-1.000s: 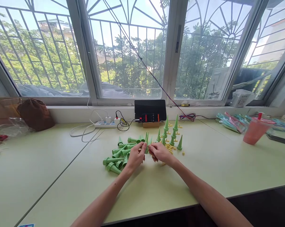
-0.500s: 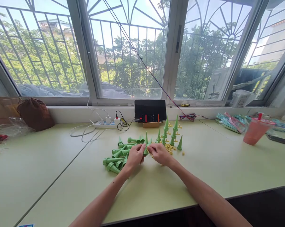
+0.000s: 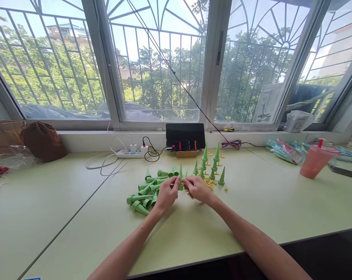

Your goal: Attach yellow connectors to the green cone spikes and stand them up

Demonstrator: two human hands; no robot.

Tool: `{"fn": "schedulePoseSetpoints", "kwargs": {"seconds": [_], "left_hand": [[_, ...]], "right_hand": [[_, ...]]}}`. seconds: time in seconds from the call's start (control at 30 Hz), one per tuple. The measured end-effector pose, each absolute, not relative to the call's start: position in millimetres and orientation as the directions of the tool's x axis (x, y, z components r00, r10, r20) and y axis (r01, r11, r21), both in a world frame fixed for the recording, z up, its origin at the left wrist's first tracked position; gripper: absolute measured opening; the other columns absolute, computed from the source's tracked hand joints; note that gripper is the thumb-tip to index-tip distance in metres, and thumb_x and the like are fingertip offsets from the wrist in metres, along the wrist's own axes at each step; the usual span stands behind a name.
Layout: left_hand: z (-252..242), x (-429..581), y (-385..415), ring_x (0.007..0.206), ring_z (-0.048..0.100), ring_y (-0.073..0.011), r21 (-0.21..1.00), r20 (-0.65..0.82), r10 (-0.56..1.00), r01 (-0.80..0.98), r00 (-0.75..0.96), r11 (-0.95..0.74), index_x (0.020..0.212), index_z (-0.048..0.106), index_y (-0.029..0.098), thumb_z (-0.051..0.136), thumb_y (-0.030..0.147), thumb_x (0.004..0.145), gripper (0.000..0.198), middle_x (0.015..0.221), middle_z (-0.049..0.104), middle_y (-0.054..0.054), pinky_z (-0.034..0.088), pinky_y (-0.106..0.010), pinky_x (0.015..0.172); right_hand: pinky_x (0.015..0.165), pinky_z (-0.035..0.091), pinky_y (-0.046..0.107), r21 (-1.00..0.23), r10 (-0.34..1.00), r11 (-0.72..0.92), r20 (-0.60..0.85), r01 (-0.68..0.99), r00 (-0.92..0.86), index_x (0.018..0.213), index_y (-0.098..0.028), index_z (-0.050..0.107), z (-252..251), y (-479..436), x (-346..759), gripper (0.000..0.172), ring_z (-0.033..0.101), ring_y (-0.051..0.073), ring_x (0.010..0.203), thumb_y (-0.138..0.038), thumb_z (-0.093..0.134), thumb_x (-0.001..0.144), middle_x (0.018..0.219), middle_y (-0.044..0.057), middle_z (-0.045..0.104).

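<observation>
My left hand [image 3: 169, 191] is closed around a green plastic spike [image 3: 180, 171], whose pointed end stands up above the fingers. Pressed close beside it, my right hand [image 3: 197, 188] has its fingers pinched together at the spike; whatever they hold is hidden. To the left lies a heap of loose green spikes [image 3: 141, 198]. Small yellow pieces [image 3: 208, 182] are piled just behind my right hand. Farther right, several green spikes [image 3: 213, 169] stand upright, some stacked in columns with yellow pieces sticking out sideways. A lone spike [image 3: 222, 177] stands at their right.
A phone [image 3: 186, 146] leans on a dark tablet [image 3: 173, 132] at the back. Left of it are a power strip [image 3: 126, 154] with cables and a brown drawstring bag [image 3: 43, 142]. On the right stand a red cup [image 3: 317, 161] and plastic-wrapped packets [image 3: 284, 151].
Both hands stay together at the spike, with only slight shifts of the fingers. The heap and the standing spikes look the same.
</observation>
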State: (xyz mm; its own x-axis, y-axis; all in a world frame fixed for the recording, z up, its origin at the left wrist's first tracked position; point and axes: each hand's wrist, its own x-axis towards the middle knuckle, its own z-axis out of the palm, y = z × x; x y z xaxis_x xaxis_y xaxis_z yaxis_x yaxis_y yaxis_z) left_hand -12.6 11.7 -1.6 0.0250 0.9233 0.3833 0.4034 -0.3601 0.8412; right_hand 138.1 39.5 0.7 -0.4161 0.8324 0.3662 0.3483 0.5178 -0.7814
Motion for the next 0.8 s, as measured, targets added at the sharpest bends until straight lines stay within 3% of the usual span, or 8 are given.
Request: {"fn": "schedulePoseSetpoints", "kwargs": {"seconds": [0.27, 0.8], "left_hand": [[-0.8, -11.4, 10.9, 0.042, 0.046, -0.0100, 0.786, 0.426, 0.904, 0.485, 0.024, -0.383, 0.079, 0.060, 0.018, 0.044, 0.052, 0.089, 0.039, 0.049, 0.048, 0.005, 0.036, -0.022, 0.047], [-3.0, -11.6, 12.4, 0.043, 0.045, -0.0089, 0.790, 0.427, 0.904, 0.475, 0.026, -0.388, 0.072, 0.058, 0.017, 0.044, 0.049, 0.089, 0.039, 0.056, 0.053, 0.003, 0.034, -0.021, 0.047]], "right_hand": [[0.034, 0.027, 0.021, -0.955, 0.874, 0.262, 0.174, 0.139, -0.453, 0.059, -0.021, 0.041, -2.2, 41.8, 137.2, 0.038, 0.035, 0.008, 0.028, -0.040, 0.043, 0.091, 0.037, -0.009, 0.030], [0.043, 0.034, 0.020, -0.803, 0.845, 0.480, 0.317, 0.352, -0.430, 0.057, -0.018, 0.044, -2.0, 42.7, 139.6, 0.038, 0.044, 0.008, 0.034, -0.029, 0.040, 0.093, 0.040, -0.005, 0.043]]}}
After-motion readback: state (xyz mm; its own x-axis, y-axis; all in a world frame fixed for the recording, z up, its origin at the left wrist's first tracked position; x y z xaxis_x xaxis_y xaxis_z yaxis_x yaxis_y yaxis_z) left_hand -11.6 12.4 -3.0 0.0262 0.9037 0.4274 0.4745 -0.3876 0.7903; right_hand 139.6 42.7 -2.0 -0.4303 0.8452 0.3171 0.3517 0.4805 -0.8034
